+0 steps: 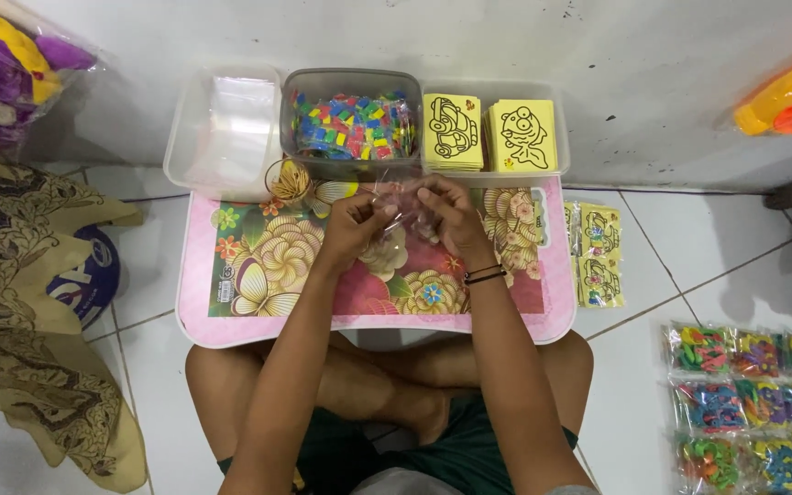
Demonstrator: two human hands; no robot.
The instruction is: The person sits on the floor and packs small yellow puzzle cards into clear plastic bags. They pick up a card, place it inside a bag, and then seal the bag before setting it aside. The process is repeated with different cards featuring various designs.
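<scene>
Head view: both hands meet over the middle of the pink flowered bench (231,325). The left hand (357,223) and the right hand (444,209) pinch a small clear plastic bag (402,213) between them, fingers closed narrowly on its edges; what is inside it I cannot tell. Just beyond the hands stand three tubs: one of empty clear bags (226,124), one of coloured foam pieces (352,124), one of yellow picture cards (488,133). Well off to the right of the right hand, filled packets (749,403) lie in rows on the floor, so a good many look finished, while the tubs remain well stocked.
</scene>
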